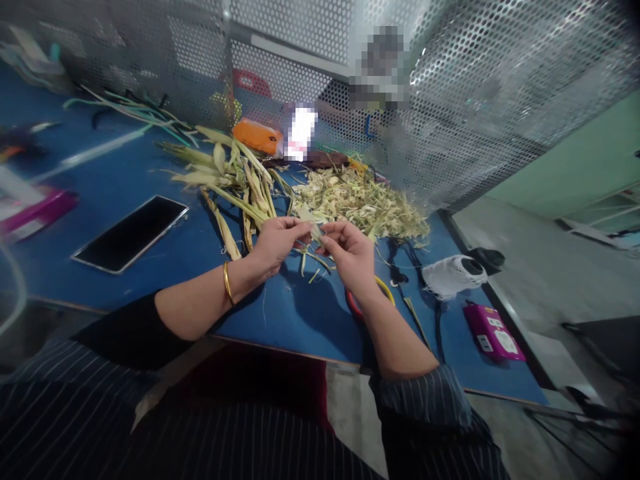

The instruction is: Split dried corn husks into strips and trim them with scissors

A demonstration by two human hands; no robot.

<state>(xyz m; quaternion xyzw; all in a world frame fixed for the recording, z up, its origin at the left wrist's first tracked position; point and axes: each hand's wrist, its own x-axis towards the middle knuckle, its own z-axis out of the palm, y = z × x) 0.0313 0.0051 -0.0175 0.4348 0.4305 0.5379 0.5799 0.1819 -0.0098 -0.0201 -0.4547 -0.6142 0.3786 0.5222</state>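
Between my two hands is a small pale piece of corn husk (316,231), pinched above the front half of the blue table. My left hand (277,245), with a gold bangle at its wrist, grips the piece's left side between thumb and fingers. From the right, my right hand (350,253) pinches it too, fingers curled. Long dried corn husks (257,190) lie in a bundle just beyond my left hand. A heap of shredded husk bits (357,200) spreads behind my right hand. Under my right wrist show red and yellow scissor-like handles (385,290), partly covered.
A dark-screened phone (133,233) lies on the blue table (300,320) at left. At right stand a white thread cone (453,277) and a magenta box (494,332). An orange packet (257,137) rests at the back by a perforated metal screen (295,60). Someone is behind the screen.
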